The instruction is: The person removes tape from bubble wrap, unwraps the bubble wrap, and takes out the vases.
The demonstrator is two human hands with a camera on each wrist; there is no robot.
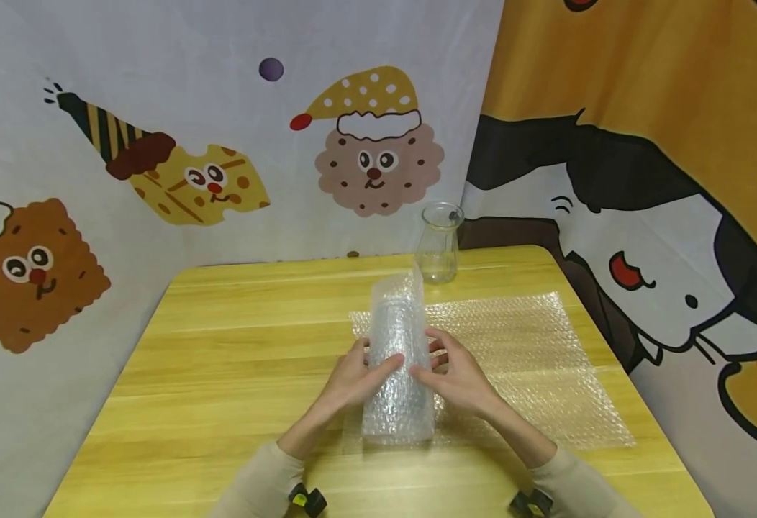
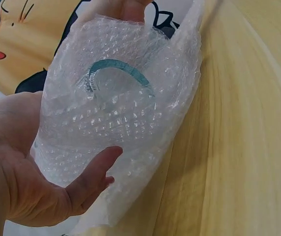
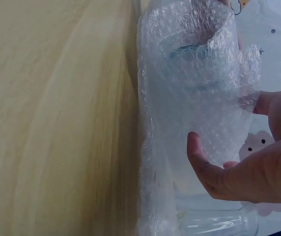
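Note:
A roll-shaped bundle of bubble wrap (image 1: 396,403) stands in front of the person in the head view. Through its layers a round greenish rim (image 2: 116,64) shows in the left wrist view, like that of a glass vessel; the rest of it is hidden. The left hand (image 1: 357,378) grips the bundle's left side, thumb across the front and fingers behind. From the right, the right hand (image 1: 459,378) holds it the same way, its thumb tip (image 3: 194,142) against the wrap. At the top, the wrap's loose end (image 1: 417,277) sticks up past the rim.
A flat sheet of bubble wrap (image 1: 527,360) spreads over the right side of the wooden table (image 1: 223,388). Behind the bundle, near the back edge, stands a clear glass vase (image 1: 438,248) with a flared mouth. Printed cloth (image 1: 223,72) hangs along the back and sides.

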